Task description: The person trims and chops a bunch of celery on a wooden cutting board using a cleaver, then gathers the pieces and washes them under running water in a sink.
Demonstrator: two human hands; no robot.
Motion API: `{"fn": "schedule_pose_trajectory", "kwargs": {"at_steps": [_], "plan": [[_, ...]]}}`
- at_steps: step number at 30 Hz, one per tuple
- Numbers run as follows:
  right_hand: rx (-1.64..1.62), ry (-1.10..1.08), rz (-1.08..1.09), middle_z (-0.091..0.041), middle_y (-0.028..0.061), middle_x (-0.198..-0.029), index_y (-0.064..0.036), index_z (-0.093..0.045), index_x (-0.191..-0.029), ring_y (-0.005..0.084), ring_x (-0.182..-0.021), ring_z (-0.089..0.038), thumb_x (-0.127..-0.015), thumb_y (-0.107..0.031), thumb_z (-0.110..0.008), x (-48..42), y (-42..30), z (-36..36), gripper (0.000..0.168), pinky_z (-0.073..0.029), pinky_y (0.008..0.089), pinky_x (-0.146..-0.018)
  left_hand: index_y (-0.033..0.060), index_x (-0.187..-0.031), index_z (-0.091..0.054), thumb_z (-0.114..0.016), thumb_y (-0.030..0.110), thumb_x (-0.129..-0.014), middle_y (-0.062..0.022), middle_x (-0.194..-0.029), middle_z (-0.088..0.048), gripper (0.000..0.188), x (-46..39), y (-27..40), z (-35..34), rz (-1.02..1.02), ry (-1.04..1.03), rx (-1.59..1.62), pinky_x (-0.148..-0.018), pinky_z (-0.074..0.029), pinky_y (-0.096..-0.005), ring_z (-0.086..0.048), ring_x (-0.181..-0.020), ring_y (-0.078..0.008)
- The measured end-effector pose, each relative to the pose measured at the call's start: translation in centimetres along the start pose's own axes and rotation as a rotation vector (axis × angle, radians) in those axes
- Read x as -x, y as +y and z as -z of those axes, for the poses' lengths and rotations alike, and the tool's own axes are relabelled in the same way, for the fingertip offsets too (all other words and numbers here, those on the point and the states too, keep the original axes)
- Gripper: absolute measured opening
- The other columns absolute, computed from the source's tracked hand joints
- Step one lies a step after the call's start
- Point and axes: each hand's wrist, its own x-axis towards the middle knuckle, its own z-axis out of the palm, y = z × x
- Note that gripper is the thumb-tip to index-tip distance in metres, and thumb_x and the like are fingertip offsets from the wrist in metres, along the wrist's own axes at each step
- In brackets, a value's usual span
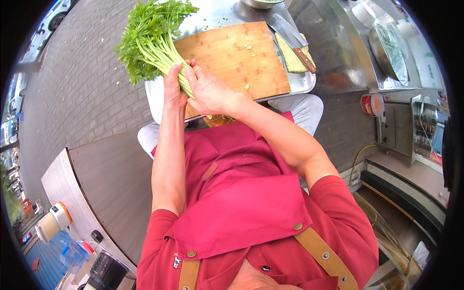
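Observation:
A bunch of leafy celery (159,50) slants over the left edge of a wooden cutting board (228,54), its leaves pointing up and to the left. My left hand (173,87) is wrapped around the stalks from the left. From the right, my right hand (206,88) closes on the lower stalks, near their cut ends. Part of the stalk ends is hidden by my fingers. A few pale chopped bits (247,87) lie on the board's right half.
A metal tray table (308,81) bears the board. A cleaver (288,32) with a wooden handle rests on a folded yellow cloth (290,56) at the right. A metal bowl (261,3) stands at the far edge. Steel counters (333,47) flank the right side.

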Motion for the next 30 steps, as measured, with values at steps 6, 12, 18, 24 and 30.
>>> {"fn": "schedule_pose_trajectory", "kwargs": {"at_steps": [6, 12, 18, 24, 30], "plan": [[-0.743, 0.005, -0.081, -0.052, 0.0202, -0.152, -0.001, -0.041, -0.155, 0.0306, -0.142, -0.049, -0.100, -0.037, -0.060, 0.2, 7.1, 8.2, 0.069, -0.038, 0.0371, -0.118, -0.0045, -0.108, -0.060, -0.070, 0.022, -0.091, -0.0140, -0.098, -0.066, 0.033, -1.2, 4.9, -6.2, -0.200, -0.072, -0.137, -0.097, -0.057, -0.0433, -0.068, -0.094, -0.0264], [-0.182, 0.508, -0.089, -0.058, 0.0202, -0.146, 0.002, -0.057, -0.142, 0.0351, -0.142, -0.048, -0.100, -0.035, -0.057, -0.7, 22.0, 6.7, 0.055, -0.036, 0.0411, -0.119, -0.0019, -0.106, -0.057, -0.067, 0.021, -0.093, -0.0103, -0.095, -0.064, 0.028, -1.9, 10.6, -7.9, -0.184, -0.166, -0.174, -0.106, -0.054, -0.0437, -0.067, -0.090, -0.0192], [0.100, 0.467, 0.067, -0.059, 0.0225, -0.143, 0.002, -0.060, -0.134, 0.0369, -0.138, -0.050, -0.098, -0.024, -0.056, 1.6, 26.4, -0.3, 0.045, -0.036, 0.0451, -0.119, -0.0032, -0.109, -0.055, -0.067, 0.022, -0.091, -0.0106, -0.094, -0.063, 0.032, -1.1, 13.7, -8.0, -0.220, -0.155, -0.174, -0.107, -0.052, -0.0449, -0.065, -0.092, -0.0205], [-0.027, 0.325, 0.223, -0.058, 0.0221, -0.136, 0.005, -0.060, -0.127, 0.0394, -0.133, -0.053, -0.090, -0.016, -0.062, 8.8, 16.1, -2.7, 0.043, -0.040, 0.0491, -0.117, -0.0035, -0.108, -0.057, -0.065, 0.022, -0.091, -0.0109, -0.095, -0.063, 0.031, -1.1, 15.1, -6.0, -0.268, -0.118, -0.222, -0.107, -0.051, -0.0452, -0.065, -0.094, -0.0222], [0.038, 0.339, 0.288, -0.058, 0.0196, -0.136, 0.003, -0.066, -0.115, 0.0370, -0.133, -0.054, -0.085, -0.001, -0.062, 12.5, 11.1, -7.4, 0.030, -0.043, 0.0479, -0.114, -0.0031, -0.109, -0.057, -0.065, 0.020, -0.092, -0.0108, -0.097, -0.062, 0.030, 0.4, 15.3, -6.1, -0.295, -0.105, -0.184, -0.107, -0.052, -0.0459, -0.065, -0.095, -0.0226]]}}
